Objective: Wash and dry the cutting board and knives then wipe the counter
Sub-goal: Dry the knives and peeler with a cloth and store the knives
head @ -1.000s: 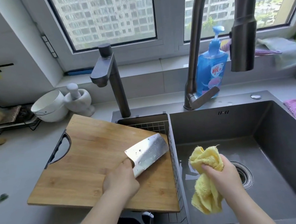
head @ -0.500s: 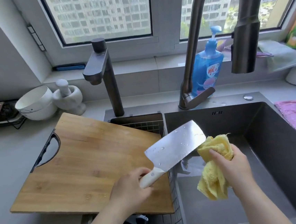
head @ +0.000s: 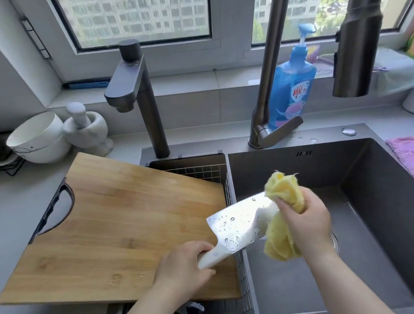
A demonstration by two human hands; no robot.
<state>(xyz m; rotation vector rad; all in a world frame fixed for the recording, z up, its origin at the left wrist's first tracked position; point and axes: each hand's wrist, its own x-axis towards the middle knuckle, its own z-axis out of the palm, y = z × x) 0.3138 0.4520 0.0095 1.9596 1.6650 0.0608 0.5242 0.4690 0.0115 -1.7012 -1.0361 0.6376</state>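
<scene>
Two hands share the work. The left hand (head: 183,268) holds the cleaver (head: 237,224) with its fingers curled fully round the white handle. The broad face is turned up, and the blade reaches past the wire basket (head: 202,170) to hang over the sink basin (head: 381,190). This position probably lets drips fall into the sink rather than onto the counter (head: 3,201).

The right hand (head: 305,220) grips a bunched yellow cloth (head: 284,187) and presses it onto the far end of the blade. The cloth folds over that end, which suggests both faces are being dried in one stroke. Water drops remain on the face nearer the handle.

The cutting board (head: 121,223) rests partly on the counter and partly over the basket, beneath the left hand.

One second earlier the cleaver is over the board and the cloth is well apart from it. Half a second earlier the blade points higher and the cloth just meets its tip. Now the blade is lower and the cloth covers its end.
</scene>
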